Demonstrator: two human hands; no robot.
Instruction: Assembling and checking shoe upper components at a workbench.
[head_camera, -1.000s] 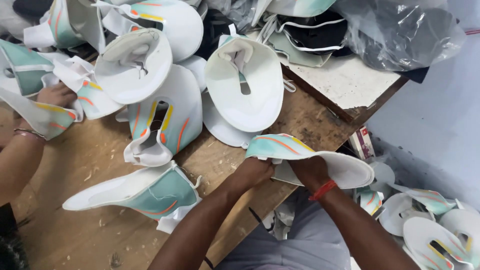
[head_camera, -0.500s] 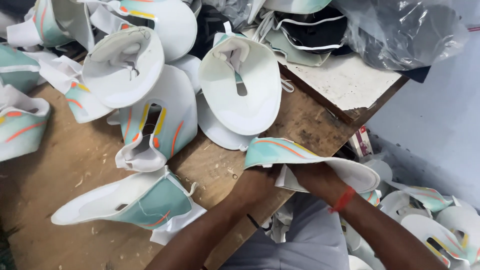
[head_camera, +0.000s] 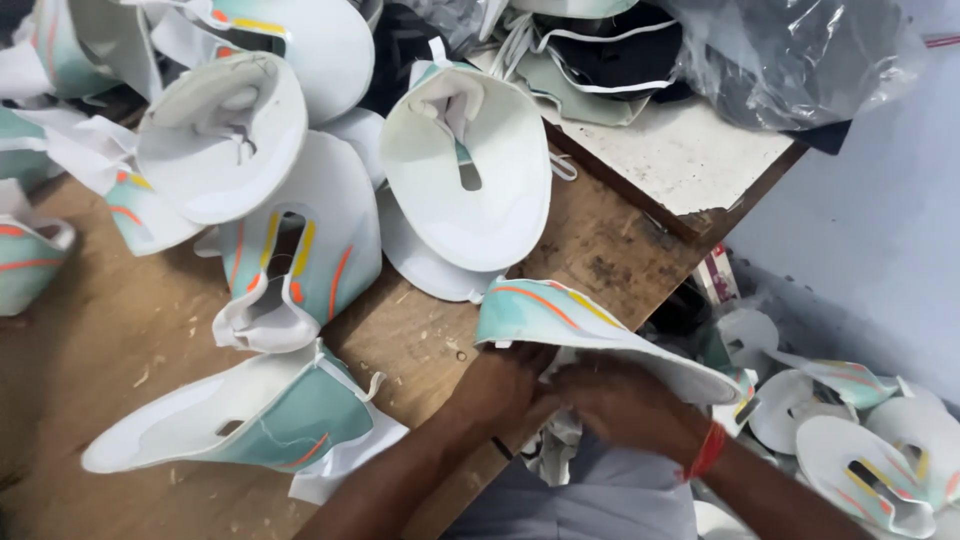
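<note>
At the near edge of the scuffed brown wooden workbench (head_camera: 120, 330), both hands meet under one piece: a mint-green and white curved shoe upper with orange and yellow stripes (head_camera: 570, 320), held just past the bench's edge above the person's lap. Left hand (head_camera: 505, 385) comes in from below, forearm angled up from the bottom of view, fingers curled tight onto the upper's lower rim. Right hand (head_camera: 620, 400), a red thread band (head_camera: 708, 450) at its wrist, lies close beside it, knuckles up, fingers folded under the white underside and pinching the material; the two hands nearly touch. The fingertips themselves are tucked out of sight beneath the piece. On the bench to the left lies another mint and white upper on its side (head_camera: 250, 420), and beyond it a heap of white, bowl-shaped uppers (head_camera: 470, 180) stacked against each other. More of the same pieces lie scattered on the floor to the right (head_camera: 860, 460), below a crumpled clear plastic bag (head_camera: 800, 50).
</note>
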